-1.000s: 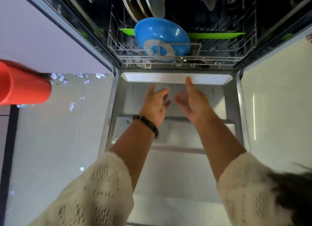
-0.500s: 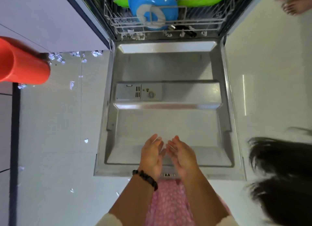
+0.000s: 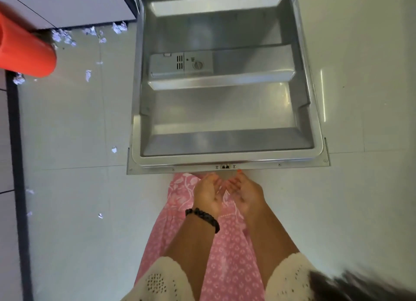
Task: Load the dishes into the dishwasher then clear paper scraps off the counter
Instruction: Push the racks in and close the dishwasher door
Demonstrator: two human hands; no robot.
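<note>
Stainless-steel inner face of the open dishwasher door (image 3: 225, 111) lies flat and fills the upper middle of the view, with its grey detergent dispenser (image 3: 181, 64) set in the raised band across it. Just below the door's front edge, both bare hands are cupped palm-up and empty, close together. The left hand (image 3: 208, 193), with a black beaded bracelet (image 3: 203, 216) at the wrist, has its fingers loosely curled and grips nothing; the right hand (image 3: 246, 192) is likewise half open and holds nothing, its fingertips (image 3: 239, 172) nearly at the door's lip. Whether any finger actually touches the edge cannot be told. Under the hands hangs a pink patterned skirt (image 3: 227, 255), and cream knitted sleeves (image 3: 162, 280) cover the forearms nearer the camera. Well to the left of the hands, white crumpled paper scraps (image 3: 65, 37) lie scattered on the pale tiled floor (image 3: 74, 210), most thickly by the cabinet base beside an orange cylindrical cup (image 3: 24, 55) at the frame's left edge.
</note>
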